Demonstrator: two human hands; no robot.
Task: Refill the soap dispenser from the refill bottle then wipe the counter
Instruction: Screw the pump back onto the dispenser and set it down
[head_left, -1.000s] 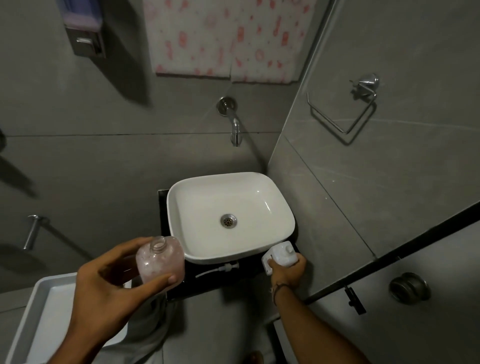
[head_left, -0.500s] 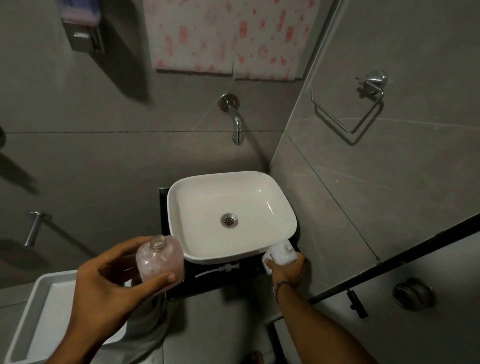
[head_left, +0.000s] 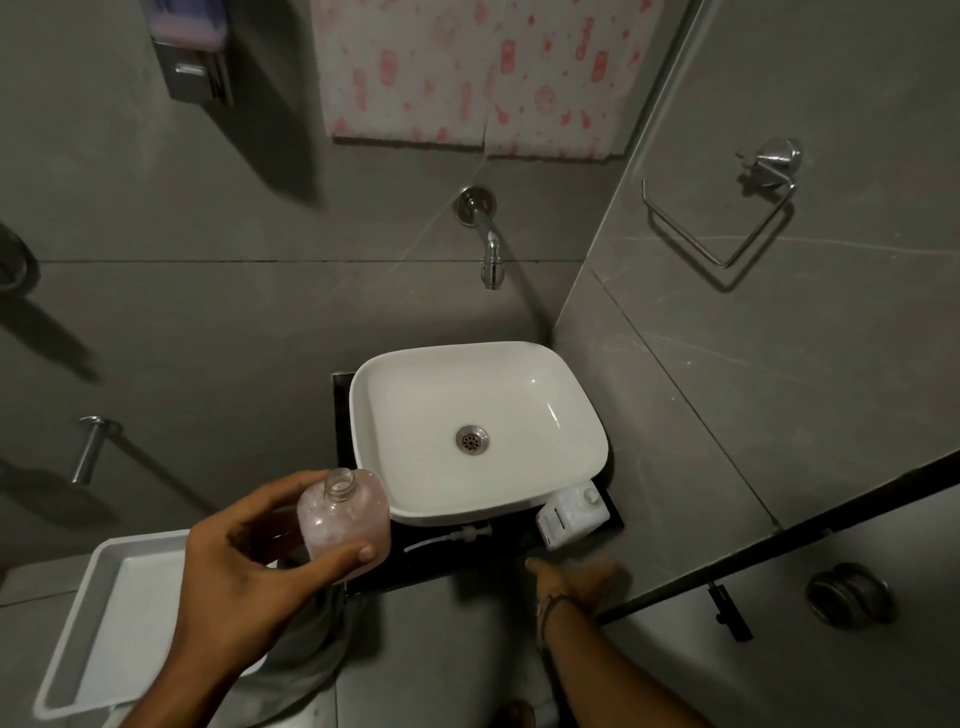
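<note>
Soap dispenser (head_left: 345, 525), uncapped, is gripped in the left hand (head_left: 234, 566) at 7 o'clock of the basin (head_left: 415, 395). The refill bottle (head_left: 571, 514) rests on the black counter (head_left: 467, 558) at 5 o'clock. The right hand (head_left: 576, 577), just short of it, is too blurred to read its fingers.

Dispenser (head_left: 344, 519): clear, pinkish inside, neck open, roughly upright, gripped in the left hand (head_left: 244, 566); its pump (head_left: 470, 532) lies on the dark counter (head_left: 498, 558); refill (head_left: 571, 514): white, squarish, at the counter's right corner.
</note>
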